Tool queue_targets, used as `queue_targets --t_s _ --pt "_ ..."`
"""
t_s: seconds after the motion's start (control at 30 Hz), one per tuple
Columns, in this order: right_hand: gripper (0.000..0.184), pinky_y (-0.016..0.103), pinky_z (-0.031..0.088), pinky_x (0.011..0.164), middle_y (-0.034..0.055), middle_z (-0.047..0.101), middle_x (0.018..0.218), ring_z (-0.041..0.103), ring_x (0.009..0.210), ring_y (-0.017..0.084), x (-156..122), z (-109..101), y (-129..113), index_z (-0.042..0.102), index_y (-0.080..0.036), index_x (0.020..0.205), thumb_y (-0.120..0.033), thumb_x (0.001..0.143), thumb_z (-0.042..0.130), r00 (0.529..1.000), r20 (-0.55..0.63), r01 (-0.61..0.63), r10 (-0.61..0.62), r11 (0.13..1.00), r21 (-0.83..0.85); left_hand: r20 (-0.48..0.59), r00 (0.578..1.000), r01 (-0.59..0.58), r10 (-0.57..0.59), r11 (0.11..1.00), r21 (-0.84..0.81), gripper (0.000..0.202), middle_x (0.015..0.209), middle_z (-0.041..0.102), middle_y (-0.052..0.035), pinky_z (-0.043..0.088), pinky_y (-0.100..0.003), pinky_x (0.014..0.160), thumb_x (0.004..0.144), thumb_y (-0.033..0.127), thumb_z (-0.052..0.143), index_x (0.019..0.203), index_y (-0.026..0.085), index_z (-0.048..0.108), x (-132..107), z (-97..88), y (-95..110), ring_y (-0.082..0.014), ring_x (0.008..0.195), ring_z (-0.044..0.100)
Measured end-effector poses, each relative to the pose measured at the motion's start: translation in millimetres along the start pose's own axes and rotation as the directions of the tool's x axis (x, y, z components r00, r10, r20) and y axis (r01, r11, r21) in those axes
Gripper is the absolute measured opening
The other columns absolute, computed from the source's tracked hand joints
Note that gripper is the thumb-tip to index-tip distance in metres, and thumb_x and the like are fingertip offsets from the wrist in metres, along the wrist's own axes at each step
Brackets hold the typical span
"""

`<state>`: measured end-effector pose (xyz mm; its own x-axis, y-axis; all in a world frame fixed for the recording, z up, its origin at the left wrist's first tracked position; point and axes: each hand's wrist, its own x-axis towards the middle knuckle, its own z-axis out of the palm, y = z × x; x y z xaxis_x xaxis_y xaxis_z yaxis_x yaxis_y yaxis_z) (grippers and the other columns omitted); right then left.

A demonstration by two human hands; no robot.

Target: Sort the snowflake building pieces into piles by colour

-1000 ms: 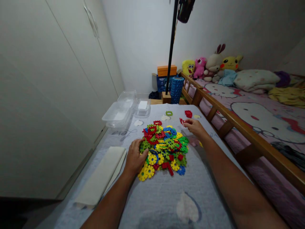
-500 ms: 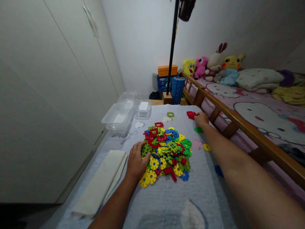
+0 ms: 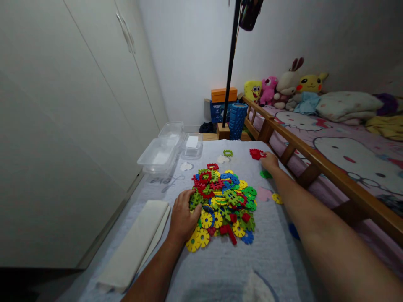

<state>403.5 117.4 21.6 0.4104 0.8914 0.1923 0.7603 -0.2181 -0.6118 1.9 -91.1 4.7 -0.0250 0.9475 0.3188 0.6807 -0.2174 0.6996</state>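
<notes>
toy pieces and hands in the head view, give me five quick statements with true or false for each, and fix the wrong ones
1. The left hand rests against the pile of toy pieces. True.
2. The clear boxes stand to the right of the pile in the picture. False: they are to its left, farther back.
3. A yellow disc lies apart from the pile, to its right. True.
4. The right hand is inside one of the clear boxes. False: it is at the red pieces, beyond the pile to the right.
5. A light green frame lies beyond the pile, apart from it. True.
</notes>
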Motion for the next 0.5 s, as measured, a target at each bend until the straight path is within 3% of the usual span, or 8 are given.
queue_targets --t_s 0.1,0.2,0.33,0.5 --pt "0.038 0.032 0.048 0.086 0.0141 0.073 0.107 0.066 0.098 0.026 -13.8 -9.4 -9.3 0.071 -0.014 0.106 -0.014 0.070 0.060 0.997 -0.039 -0.070 0.069 0.998 -0.002 0.001 1.000 -0.006 0.006 1.000 0.002 0.041 0.128 0.062 -0.0104 0.044 -0.050 0.108 0.083 0.029 0.061 0.123 0.023 0.058 0.1 0.7 -0.6 -0.0294 0.122 0.056" --pt "0.036 0.030 0.049 0.083 0.0121 0.072 0.107 0.065 0.094 0.023 -38.5 -17.9 -22.1 0.070 -0.014 0.107 -0.017 0.074 0.058 0.999 -0.044 -0.025 0.029 0.996 0.082 0.012 1.000 -0.003 0.003 1.000 0.008 0.041 0.128 0.061 -0.0114 0.043 -0.051 0.109 0.083 0.028 0.060 0.123 0.021 0.057 0.5 1.1 -0.6 -0.0297 0.123 0.056" --pt "0.029 0.028 0.050 0.078 0.0075 0.072 0.104 0.064 0.085 0.018 -85.0 -23.7 -41.1 0.070 -0.017 0.105 -0.024 0.078 0.060 0.983 0.109 0.126 -0.149 0.972 0.197 0.008 1.000 -0.011 0.011 1.000 0.008 0.039 0.126 0.062 -0.0105 0.044 -0.050 0.108 0.082 0.028 0.061 0.121 0.022 0.058 1.2 1.3 0.2 -0.0293 0.121 0.057" --pt "0.019 0.029 0.049 0.080 0.0073 0.070 0.100 0.063 0.085 0.018 -142.1 -26.8 -60.9 0.073 -0.019 0.095 -0.023 0.078 0.066 0.896 0.293 0.295 -0.332 0.941 0.164 0.002 1.000 -0.017 0.017 1.000 0.004 0.039 0.123 0.062 -0.0092 0.045 -0.049 0.108 0.081 0.028 0.062 0.120 0.023 0.058 1.9 -0.4 0.5 -0.0289 0.121 0.057"
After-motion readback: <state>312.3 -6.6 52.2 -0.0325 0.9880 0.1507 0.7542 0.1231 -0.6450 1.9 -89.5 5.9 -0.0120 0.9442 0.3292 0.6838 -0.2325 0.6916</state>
